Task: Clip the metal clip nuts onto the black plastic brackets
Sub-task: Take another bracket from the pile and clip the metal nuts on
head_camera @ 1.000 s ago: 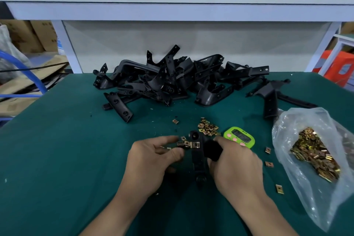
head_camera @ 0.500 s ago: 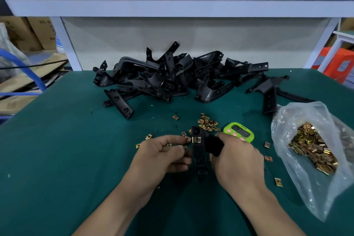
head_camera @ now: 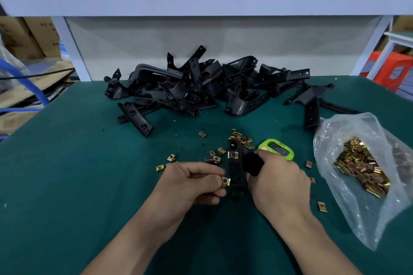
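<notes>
Head view: left hand (head_camera: 192, 182) pinches a tiny clip nut (head_camera: 225, 181) at the edge of the black bracket (head_camera: 235, 172) — right hand (head_camera: 277, 183) curls round that stiff bracket, mid-tabletop (head_camera: 67, 185). Light, springy metal, likely — best pinched by its flat faces.

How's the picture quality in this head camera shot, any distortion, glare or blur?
Head view: wide-angle distortion bows the white shelf edge and tilts its legs outward; highlights glint on the clear plastic bag; the heap of black plastic brackets merges into a dark mass; the gold metal clip nut pinched by the left hand reads sharp.
</notes>
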Action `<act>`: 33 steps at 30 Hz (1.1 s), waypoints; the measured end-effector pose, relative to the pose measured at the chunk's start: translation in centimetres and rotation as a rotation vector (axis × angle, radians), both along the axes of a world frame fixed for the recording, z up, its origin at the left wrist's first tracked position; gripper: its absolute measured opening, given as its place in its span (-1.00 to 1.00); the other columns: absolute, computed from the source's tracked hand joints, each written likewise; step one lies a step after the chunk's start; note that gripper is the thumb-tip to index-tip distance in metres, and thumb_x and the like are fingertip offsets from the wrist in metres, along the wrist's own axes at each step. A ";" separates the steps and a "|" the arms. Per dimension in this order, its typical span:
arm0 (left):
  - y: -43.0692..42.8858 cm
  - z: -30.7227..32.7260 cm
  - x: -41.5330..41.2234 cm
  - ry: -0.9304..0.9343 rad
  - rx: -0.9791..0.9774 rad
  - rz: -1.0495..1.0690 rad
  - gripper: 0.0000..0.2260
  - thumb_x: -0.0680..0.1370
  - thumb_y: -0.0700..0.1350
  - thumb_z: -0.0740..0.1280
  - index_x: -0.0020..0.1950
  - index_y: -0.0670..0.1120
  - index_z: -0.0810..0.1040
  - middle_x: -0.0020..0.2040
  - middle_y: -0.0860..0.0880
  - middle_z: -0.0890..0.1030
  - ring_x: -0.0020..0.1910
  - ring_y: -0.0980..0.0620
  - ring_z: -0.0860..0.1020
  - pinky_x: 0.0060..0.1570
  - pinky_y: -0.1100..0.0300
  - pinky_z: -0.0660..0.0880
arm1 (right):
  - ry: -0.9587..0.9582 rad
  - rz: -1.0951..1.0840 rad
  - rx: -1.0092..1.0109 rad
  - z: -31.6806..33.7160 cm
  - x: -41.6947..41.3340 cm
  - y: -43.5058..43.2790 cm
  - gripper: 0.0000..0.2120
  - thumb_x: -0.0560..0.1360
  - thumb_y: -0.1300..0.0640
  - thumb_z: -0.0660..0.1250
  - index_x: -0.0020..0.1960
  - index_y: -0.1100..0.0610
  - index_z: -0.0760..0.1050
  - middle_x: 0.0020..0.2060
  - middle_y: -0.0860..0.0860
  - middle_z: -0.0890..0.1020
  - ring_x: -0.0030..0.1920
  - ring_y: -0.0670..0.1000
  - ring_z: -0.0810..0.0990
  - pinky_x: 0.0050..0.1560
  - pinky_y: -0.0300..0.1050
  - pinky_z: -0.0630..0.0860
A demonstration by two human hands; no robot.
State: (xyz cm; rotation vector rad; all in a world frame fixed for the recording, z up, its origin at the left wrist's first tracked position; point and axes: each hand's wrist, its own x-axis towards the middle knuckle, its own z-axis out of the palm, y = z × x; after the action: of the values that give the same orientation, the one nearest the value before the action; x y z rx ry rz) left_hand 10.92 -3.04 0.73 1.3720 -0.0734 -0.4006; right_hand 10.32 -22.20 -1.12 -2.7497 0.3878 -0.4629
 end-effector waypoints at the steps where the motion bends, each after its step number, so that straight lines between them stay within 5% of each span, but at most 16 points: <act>1: 0.0 0.0 -0.1 -0.001 0.003 -0.003 -0.87 0.36 -0.18 0.52 -0.11 -0.14 0.77 -0.22 -0.17 0.70 -0.25 -0.01 0.69 -0.29 0.24 0.61 | 0.003 0.002 0.001 0.0 0.0 0.0 -0.78 0.42 0.00 0.46 0.07 -0.11 0.59 -0.20 0.03 0.68 -0.11 0.26 0.65 -0.21 -0.04 0.37; 7: -0.5 0.0 -0.3 0.000 0.043 0.040 -0.87 0.48 -0.32 0.49 -0.19 -0.11 0.76 -0.24 -0.18 0.69 -0.30 -0.03 0.68 -0.33 0.22 0.59 | -0.014 0.006 -0.003 0.1 0.0 0.0 -0.76 0.40 0.00 0.48 0.07 -0.12 0.60 -0.20 0.03 0.69 -0.11 0.27 0.65 -0.21 -0.04 0.37; 22: -1.5 -0.1 -0.8 -0.058 0.071 0.142 -0.87 0.43 -0.35 0.52 -0.25 -0.14 0.73 -0.34 -0.21 0.67 -0.40 -0.03 0.64 -0.40 0.23 0.55 | 0.030 0.026 -0.045 0.4 -0.2 0.3 -0.91 0.45 0.05 0.39 -0.06 -0.07 0.51 -0.26 -0.02 0.63 -0.18 0.22 0.62 -0.26 -0.05 0.31; 28: -0.6 0.3 -0.1 -0.044 0.030 0.188 -0.88 0.41 -0.33 0.51 -0.26 -0.13 0.73 -0.26 -0.24 0.69 -0.37 -0.04 0.65 -0.38 0.24 0.56 | 0.058 -0.051 0.052 0.6 0.0 -0.5 -0.80 0.42 0.02 0.44 -0.19 -0.13 0.41 -0.44 -0.13 0.32 -0.28 0.20 0.41 -0.23 -0.04 0.33; 33: -1.2 0.0 -0.5 -0.041 0.035 0.121 -0.87 0.43 -0.34 0.52 -0.25 -0.12 0.73 -0.31 -0.19 0.67 -0.36 -0.03 0.65 -0.37 0.24 0.56 | 0.054 -0.002 0.008 0.5 -0.1 -0.1 -0.87 0.43 0.03 0.44 -0.04 -0.10 0.56 -0.34 -0.03 0.52 -0.18 0.23 0.59 -0.24 -0.07 0.32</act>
State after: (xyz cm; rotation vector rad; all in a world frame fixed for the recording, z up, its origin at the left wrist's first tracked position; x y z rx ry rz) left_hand 10.44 -4.21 0.73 1.4116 -0.0167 -0.2734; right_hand 10.23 -22.33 -0.57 -2.7588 0.4046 -0.3870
